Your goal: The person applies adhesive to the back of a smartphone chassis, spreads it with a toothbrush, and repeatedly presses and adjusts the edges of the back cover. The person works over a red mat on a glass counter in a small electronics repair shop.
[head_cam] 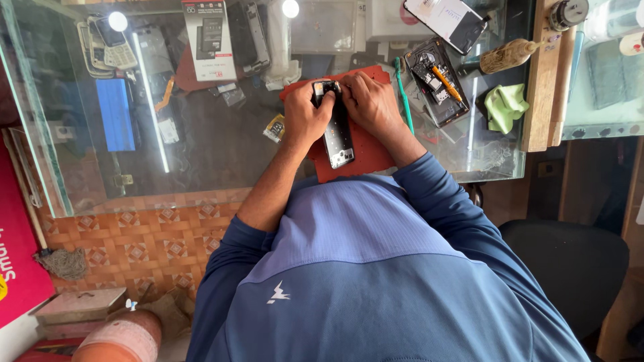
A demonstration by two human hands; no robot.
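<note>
Hands meet over an opened phone [337, 131] that lies lengthwise on a red mat [365, 151] on the glass bench [201, 134], just in front of the person's chest. The left hand [303, 117] curls around the phone's upper left edge, its grip pressed together on the frame near the camera end. The right hand [371, 104] sits on the upper right side, fingers bent down onto the same end; whether it pinches a small part or only presses there, I cannot tell.

With its back off, the phone looks light and thin, stiff along its length but likely fragile: the exposed inner parts and any screen glass beneath would not take twisting or hard pressure well. The smooth frame may be slippery, though the mat probably keeps it from sliding. Holding it by the long side edges seems safest, away from the bare inner parts.

Just right of the mat lies a green-handled tool [404, 97], then a second opened phone [437, 84] with an orange tool on it, and a green cloth [505, 106] further right.
</note>
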